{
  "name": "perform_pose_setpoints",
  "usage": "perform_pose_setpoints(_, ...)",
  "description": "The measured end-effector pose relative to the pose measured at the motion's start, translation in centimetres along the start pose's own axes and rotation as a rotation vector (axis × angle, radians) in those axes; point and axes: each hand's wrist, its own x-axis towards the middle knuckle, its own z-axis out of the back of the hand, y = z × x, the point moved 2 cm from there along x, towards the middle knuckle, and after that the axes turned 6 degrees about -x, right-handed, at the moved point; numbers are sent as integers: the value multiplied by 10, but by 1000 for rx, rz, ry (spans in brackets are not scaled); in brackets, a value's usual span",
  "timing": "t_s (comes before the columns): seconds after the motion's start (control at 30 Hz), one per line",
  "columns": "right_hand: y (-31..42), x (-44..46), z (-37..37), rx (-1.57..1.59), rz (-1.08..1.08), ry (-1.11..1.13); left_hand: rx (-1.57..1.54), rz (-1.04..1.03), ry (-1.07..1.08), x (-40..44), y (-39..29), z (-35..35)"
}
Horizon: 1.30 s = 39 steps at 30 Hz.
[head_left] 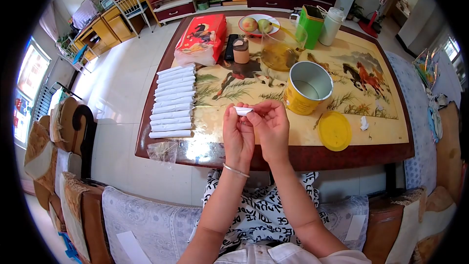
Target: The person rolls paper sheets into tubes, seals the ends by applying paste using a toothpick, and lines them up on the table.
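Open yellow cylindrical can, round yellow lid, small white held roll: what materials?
Yellow can: probably metal, its silvery inside softly shiny. Yellow lid: likely plastic, smooth and evenly coloured. White roll: looks like matte paper, with a visible folded edge.

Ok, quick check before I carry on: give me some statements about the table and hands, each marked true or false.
1. The left hand and right hand both hold a small white piece. True.
2. The yellow can is covered. False: it stands open, the yellow lid lying on the table.
3. White rolls lie left of the hands. True.
4. The green box stands left of the red bag. False: it stands to the right.
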Motion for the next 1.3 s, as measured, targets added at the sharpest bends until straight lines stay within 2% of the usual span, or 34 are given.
perform_pose_setpoints(0.07,-3,2,7,33,-151,23,16,-12,5,-1,2,3)
perform_pose_setpoints(0.13,-3,4,10,64,-171,31,31,-23,8,-4,4,1)
perform_pose_setpoints(0.2,-4,4,13,96,-190,39,154,-150,13,-6,2,-3)
perform_pose_setpoints(0.33,-4,4,13,81,-201,45,153,-159,0,-5,2,2)
perform_pose_setpoints(0.4,-8,2,11,31,-175,27,51,-87,-24,-2,5,10)
perform_pose_setpoints(0.47,-14,2,12,-168,56,-3,11,-46,-47,-2,5,13)
perform_pose_setpoints(0.5,-17,1,13,-169,56,-3,-28,-5,-69,-1,6,14)
perform_pose_setpoints(0.53,-15,0,13,-384,235,-20,-28,-4,-70,-2,5,16)
perform_pose_setpoints(0.57,-13,-1,11,-598,416,-38,-76,82,-56,-2,6,18)
perform_pose_setpoints(0.6,-15,-1,11,-600,414,-36,-126,167,-43,-3,6,19)
perform_pose_setpoints(0.67,-14,-3,7,-800,678,-52,-141,187,-36,-4,5,19)
perform_pose_setpoints(0.8,-6,1,4,-836,651,-49,-86,143,-54,1,-1,21)
perform_pose_setpoints(0.83,-5,4,6,-775,527,1,-89,137,-54,2,-4,20)
perform_pose_setpoints(0.87,-4,6,9,-714,400,49,13,86,-61,3,-8,20)
perform_pose_setpoints(1.0,12,9,14,-740,314,142,313,-24,-95,1,-17,5)
perform_pose_setpoints(1.03,15,11,14,-788,417,178,320,-24,-112,0,-17,3)
perform_pose_setpoints(1.17,11,8,18,-851,408,166,350,-40,-118,-3,-14,0)
perform_pose_setpoints(1.3,2,7,17,-899,513,5,357,-69,-146,-4,-8,0)
